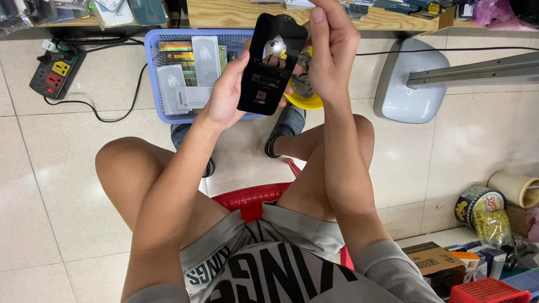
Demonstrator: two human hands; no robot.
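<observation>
Left hand point(224, 95): closed along the left edge of a black glass screen protector point(272, 63), which is held upright in the upper centre of the frame.
Right hand point(331, 50): fingers curled against the right edge and top corner of the protector; a crumpled grey cloth point(302, 84) is seen under the palm, though whether it is gripped cannot be told.
Blue basket point(152, 73): set on the floor behind the protector in the upper left centre, filled with flat white and dark packets point(205, 53); its right part is hidden by the protector.
Yellow bowl point(306, 102): partly seen below the right hand, just beside the basket.
Open room: bare tile point(50, 185) is left at the left of the frame and between the knees and the basket.
Edges: a wooden shelf edge point(236, 19) runs along the top; a grey stand base point(410, 84) with a metal arm is placed at the upper right.
Power strip point(56, 73): laid at the upper left, its cable trailing across the tile.
Red stool point(252, 199): seen beneath the legs, lower centre.
Lower right corner: crowded with a red crate point(485, 292), cardboard boxes point(432, 261) and a round tin point(477, 205).
</observation>
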